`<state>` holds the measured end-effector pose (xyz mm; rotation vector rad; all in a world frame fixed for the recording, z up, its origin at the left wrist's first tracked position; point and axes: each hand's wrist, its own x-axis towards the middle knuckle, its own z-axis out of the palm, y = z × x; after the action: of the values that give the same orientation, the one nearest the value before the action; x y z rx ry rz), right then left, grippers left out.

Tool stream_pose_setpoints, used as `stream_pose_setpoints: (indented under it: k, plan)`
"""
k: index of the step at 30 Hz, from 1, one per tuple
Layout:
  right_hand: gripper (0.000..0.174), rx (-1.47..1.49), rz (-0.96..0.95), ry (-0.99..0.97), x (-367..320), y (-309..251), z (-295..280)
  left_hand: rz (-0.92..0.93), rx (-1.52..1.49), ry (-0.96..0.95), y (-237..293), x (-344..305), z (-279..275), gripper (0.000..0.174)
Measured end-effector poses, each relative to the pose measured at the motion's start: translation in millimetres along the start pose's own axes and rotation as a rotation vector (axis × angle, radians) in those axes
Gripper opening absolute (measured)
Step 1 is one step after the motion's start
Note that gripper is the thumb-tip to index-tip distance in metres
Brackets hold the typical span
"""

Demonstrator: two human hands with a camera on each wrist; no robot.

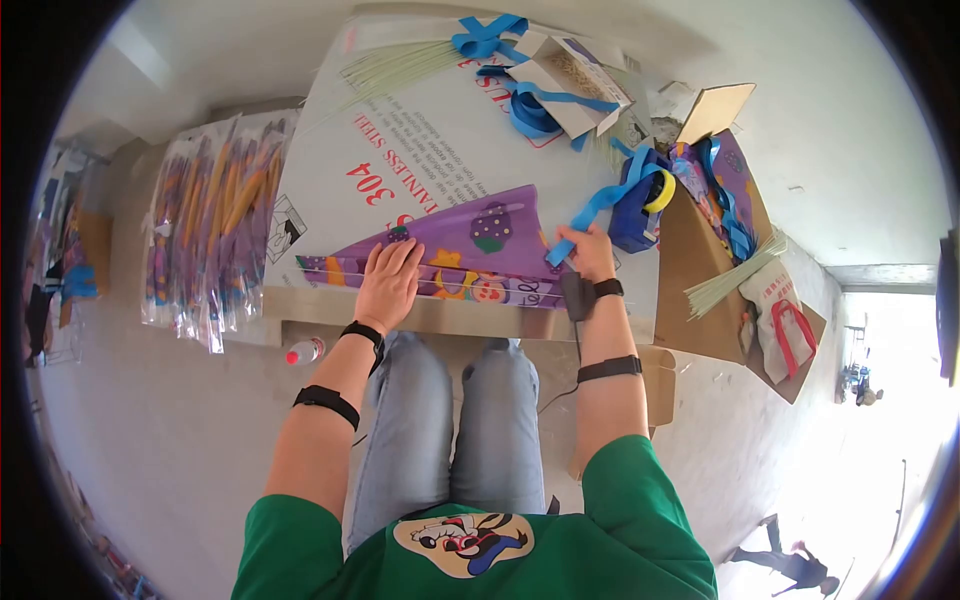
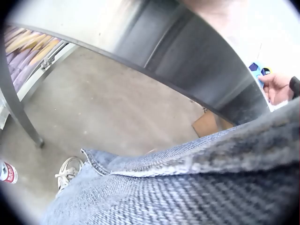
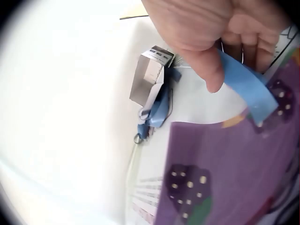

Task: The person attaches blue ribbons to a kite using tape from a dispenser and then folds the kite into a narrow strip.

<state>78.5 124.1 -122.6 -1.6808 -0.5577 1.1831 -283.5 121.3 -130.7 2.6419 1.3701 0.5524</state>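
Observation:
A printed purple sheet (image 1: 450,235), folded into a long tapering shape, lies along the near edge of the worktable. My left hand (image 1: 390,280) rests on its left part with the fingers spread over the print. At its right end, my right hand (image 1: 588,252) pinches a blue ribbon (image 1: 606,203) between thumb and fingers. In the right wrist view the ribbon's free end (image 3: 261,104) overlaps the purple sheet (image 3: 211,150). From the hand the ribbon runs up beside a blue tape dispenser (image 1: 632,222) with a yellow ring.
An open white box (image 1: 575,85), loose blue ribbon (image 1: 530,112) and thin pale sticks (image 1: 405,72) lie at the table's back. A cardboard box (image 1: 690,270) stands right, with more sticks and a bag. Bagged purple-and-orange pieces (image 1: 215,220) lie left. A bottle (image 1: 305,351) stands below.

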Motion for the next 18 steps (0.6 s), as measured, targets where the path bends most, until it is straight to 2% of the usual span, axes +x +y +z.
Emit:
stream_pose_setpoints:
  k: [1, 2, 5, 6, 7, 9, 10, 11, 13, 14, 16, 18]
  plan:
    - [0.019, 0.24, 0.05, -0.08, -3.0, -7.9, 3.1, 0.0, 0.001, 0.0, 0.4, -1.0, -0.3, 0.038]
    - [0.019, 0.356, 0.079, -0.084, -5.7, -16.9, 4.6, -0.007, 0.002, -0.005, 0.3, -1.7, -0.3, 0.038]
    - [0.019, 0.453, -0.008, -0.207, -13.5, -30.9, 8.9, -0.003, 0.011, -0.006, 1.4, -0.3, -1.9, 0.038]
    - [0.026, 0.427, -0.032, -0.233, -19.3, -33.1, 15.3, -0.005, 0.005, -0.017, 1.4, -0.1, -2.4, 0.038]
    - [0.026, 0.427, -0.028, -0.241, -27.4, -38.4, 26.1, -0.01, 0.0, -0.027, 1.1, -0.5, -3.2, 0.039]
    - [0.041, -0.017, -0.187, -0.366, -44.8, -42.2, 52.1, -0.013, 0.006, -0.032, 1.6, -1.5, -4.8, 0.038]
    - [0.051, -0.124, -0.244, -0.353, -48.9, -32.0, 68.9, -0.007, 0.007, -0.032, 1.6, -1.0, -4.8, 0.038]
    - [0.051, -0.121, -0.245, -0.36, -53.7, -23.6, 81.9, -0.011, 0.013, -0.031, 2.1, -0.9, -5.0, 0.038]
    - [0.051, -0.69, -0.568, -0.306, -70.2, -14.6, 111.5, -0.012, 0.008, -0.03, 1.9, -1.9, -3.9, 0.039]
    - [0.051, -0.687, -0.571, -0.308, -75.6, -10.4, 125.1, -0.012, 0.017, -0.034, 1.9, -2.2, -3.5, 0.039]
    - [0.051, -1.007, -0.86, -0.241, -80.7, 1.8, 146.8, -0.012, 0.012, -0.031, 1.1, -2.8, -2.1, 0.039]
    - [0.046, -1.017, -0.86, -0.233, -84.4, 7.2, 166.6, -0.01, 0.006, -0.03, 0.3, -3.4, -0.9, 0.04]
